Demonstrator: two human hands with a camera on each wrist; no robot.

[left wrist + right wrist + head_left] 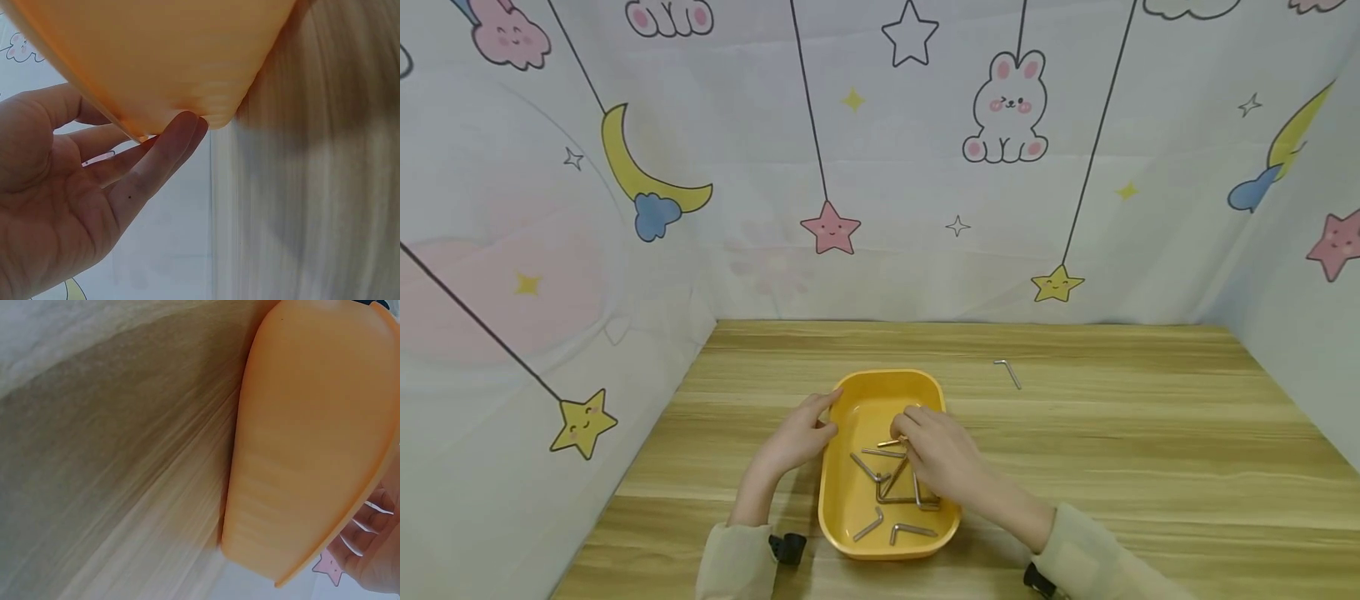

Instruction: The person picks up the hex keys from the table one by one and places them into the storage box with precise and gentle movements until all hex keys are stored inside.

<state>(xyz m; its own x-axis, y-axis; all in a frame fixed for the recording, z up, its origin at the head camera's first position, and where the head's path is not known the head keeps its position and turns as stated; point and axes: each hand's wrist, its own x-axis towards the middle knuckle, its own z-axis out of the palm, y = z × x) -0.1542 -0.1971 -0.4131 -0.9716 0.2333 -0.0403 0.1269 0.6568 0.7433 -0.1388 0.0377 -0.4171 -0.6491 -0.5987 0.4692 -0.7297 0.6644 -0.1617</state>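
Note:
A yellow plastic tray stands on the table with several L-shaped metal hex keys lying loose in it. At the tray's far left, my left hand holds the rim. In the left wrist view, fingers of that hand press the outer wall while others pass behind the rim. Over the tray's right side reaches my right hand, its fingertips pinching a gold-coloured hex key. Part of that key is hidden by the fingers. From the right wrist, the tray wall covers most of what the fingers do.
One more hex key lies on the wooden table, behind and right of the tray. A white cloth printed with stars and rabbits hangs along the back and sides of the table.

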